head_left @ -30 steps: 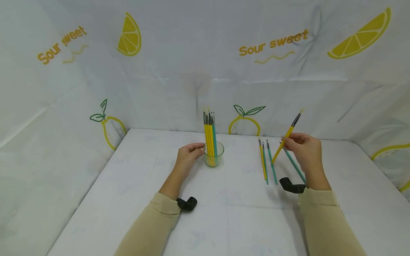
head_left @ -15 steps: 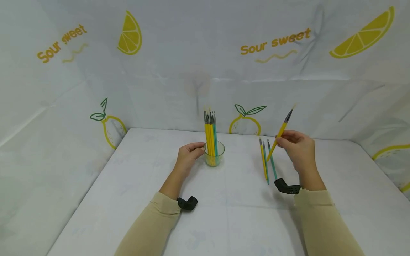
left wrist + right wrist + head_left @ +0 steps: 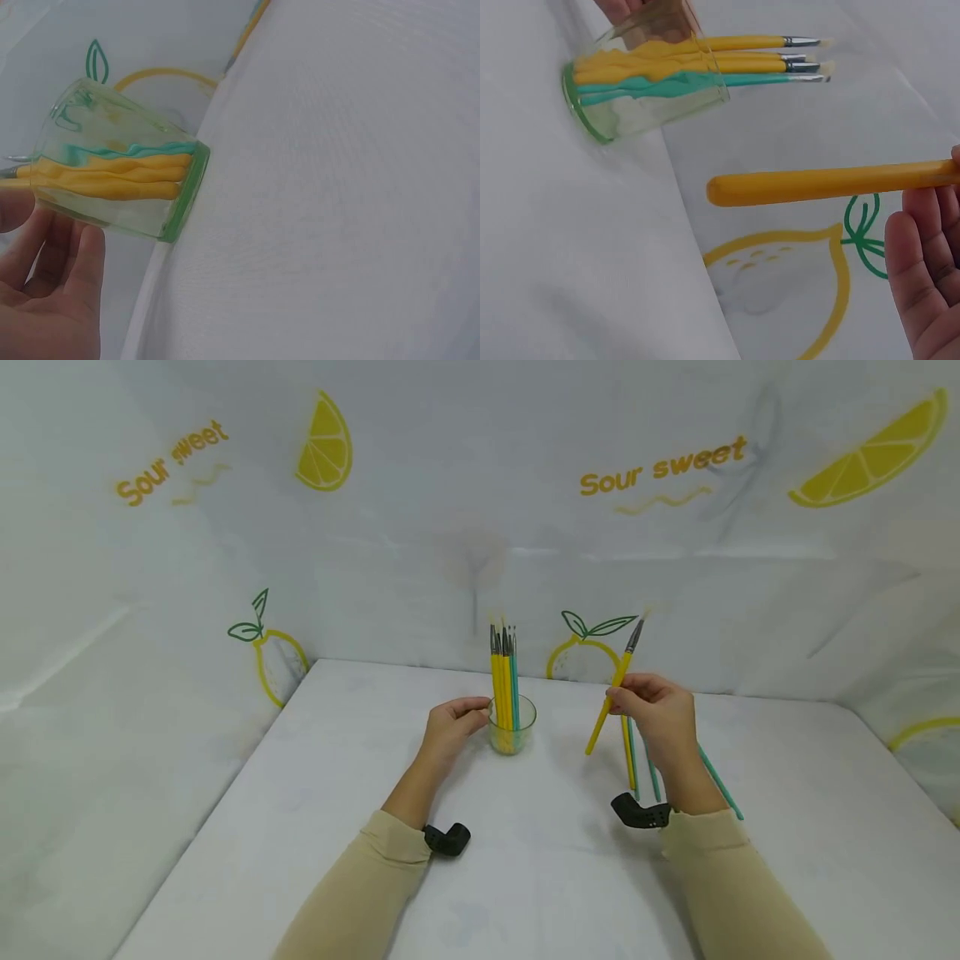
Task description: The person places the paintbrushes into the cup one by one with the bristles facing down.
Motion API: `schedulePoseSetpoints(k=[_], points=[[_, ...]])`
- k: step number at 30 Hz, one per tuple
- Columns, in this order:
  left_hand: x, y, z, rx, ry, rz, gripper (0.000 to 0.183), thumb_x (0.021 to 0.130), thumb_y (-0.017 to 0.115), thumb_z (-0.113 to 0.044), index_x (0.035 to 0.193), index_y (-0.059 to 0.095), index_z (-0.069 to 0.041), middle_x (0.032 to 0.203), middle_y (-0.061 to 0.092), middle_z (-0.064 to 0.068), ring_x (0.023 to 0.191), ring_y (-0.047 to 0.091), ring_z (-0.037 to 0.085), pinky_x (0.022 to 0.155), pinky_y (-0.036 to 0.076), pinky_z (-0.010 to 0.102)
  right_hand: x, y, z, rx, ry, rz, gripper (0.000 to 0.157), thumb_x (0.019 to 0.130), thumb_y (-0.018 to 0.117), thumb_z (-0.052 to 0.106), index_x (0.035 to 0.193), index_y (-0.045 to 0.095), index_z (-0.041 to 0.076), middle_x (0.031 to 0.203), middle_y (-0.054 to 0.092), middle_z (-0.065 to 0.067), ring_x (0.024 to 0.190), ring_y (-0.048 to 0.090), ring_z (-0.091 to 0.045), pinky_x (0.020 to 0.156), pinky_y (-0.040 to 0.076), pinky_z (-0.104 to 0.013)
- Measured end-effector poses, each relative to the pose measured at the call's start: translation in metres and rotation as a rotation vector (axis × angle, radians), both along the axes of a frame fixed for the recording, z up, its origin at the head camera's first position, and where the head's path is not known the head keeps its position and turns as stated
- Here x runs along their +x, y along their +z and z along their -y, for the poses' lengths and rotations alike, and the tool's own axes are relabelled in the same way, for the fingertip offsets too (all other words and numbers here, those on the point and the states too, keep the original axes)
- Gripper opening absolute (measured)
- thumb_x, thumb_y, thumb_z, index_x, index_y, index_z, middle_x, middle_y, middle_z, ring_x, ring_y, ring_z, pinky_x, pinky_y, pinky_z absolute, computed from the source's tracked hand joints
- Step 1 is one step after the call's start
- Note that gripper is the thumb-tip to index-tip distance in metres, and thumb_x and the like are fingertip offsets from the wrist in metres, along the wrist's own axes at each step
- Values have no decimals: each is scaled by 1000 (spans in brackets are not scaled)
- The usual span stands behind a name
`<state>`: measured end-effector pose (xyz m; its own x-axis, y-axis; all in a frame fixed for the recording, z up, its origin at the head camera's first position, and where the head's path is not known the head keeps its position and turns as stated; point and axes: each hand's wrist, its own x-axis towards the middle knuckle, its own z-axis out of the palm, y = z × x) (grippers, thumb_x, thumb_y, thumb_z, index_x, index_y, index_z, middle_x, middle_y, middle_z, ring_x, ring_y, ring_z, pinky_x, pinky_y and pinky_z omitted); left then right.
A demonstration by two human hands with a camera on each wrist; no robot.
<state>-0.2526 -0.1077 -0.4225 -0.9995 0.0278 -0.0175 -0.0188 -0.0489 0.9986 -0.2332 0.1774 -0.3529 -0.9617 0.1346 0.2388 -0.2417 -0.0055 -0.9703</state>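
Note:
A clear greenish glass [image 3: 527,720] stands upright on the table, with several yellow and teal paintbrushes [image 3: 504,681] in it, bristles up. My left hand [image 3: 448,731] holds the glass at the left side of its rim; in the left wrist view the fingers [image 3: 88,262] lie against its wall. Between the thumb and fingers of my right hand [image 3: 662,718] is a yellow paintbrush [image 3: 627,662], tilted with bristles up and to the right. Its rounded handle end [image 3: 727,190] hangs above the table, to the right of the glass.
Below and behind my right hand lie a yellow paintbrush [image 3: 628,760] and several teal ones, partly hidden by the hand. One teal paintbrush [image 3: 722,783] shows right of the wrist. A white lemon-printed sheet [image 3: 420,568] rises behind the table.
My right hand has moved left toward the glass, carrying the yellow paintbrush over the ones lying on the table. The left hand stays at the glass. The head view has shifted slightly.

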Motion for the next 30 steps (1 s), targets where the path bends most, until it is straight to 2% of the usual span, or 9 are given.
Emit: schedulePoseSetpoints(k=[8,16,20,23,27,30], points=[[0,1,-2,-5,10,-16,27,89,67,-14,113,72,-3,113,69,9,102,62,13,90,54,24,-18,11,33,115,0,-31,22,87,74,14,99,66,-2,83,71,2,69,67,-11,68,59,-22],[0,1,-2,-3,8,-17,27,90,66,-13,113,72,-2,113,69,11,100,62,12,89,54,24,-37,15,61,154,37,-115,29,89,72,16,106,68,-7,91,71,-2,75,69,-12,71,59,-24],[0,1,-2,4,8,-8,26,90,66,-13,113,72,-2,113,69,10,100,62,11,88,54,23,-43,9,71,232,39,-99,31,89,73,22,107,69,-3,95,70,-6,76,68,-14,71,59,-23],[0,0,-2,10,6,-2,28,90,66,-12,115,71,-1,115,69,12,99,61,10,89,53,22,-46,0,76,289,41,-70,31,89,73,26,107,70,1,97,71,-9,78,69,-22,71,58,-24],[-1,-1,-3,20,7,2,29,91,66,-12,117,70,1,119,68,14,99,61,9,90,53,23,-50,-12,81,310,62,-38,28,89,72,25,105,70,2,97,71,-13,87,68,-37,73,60,-32],[0,0,-4,16,13,2,29,91,66,-12,116,70,0,118,68,13,100,61,9,90,53,23,-52,-20,85,316,80,3,26,90,71,24,105,70,3,97,71,-13,89,67,-38,74,59,-36]])
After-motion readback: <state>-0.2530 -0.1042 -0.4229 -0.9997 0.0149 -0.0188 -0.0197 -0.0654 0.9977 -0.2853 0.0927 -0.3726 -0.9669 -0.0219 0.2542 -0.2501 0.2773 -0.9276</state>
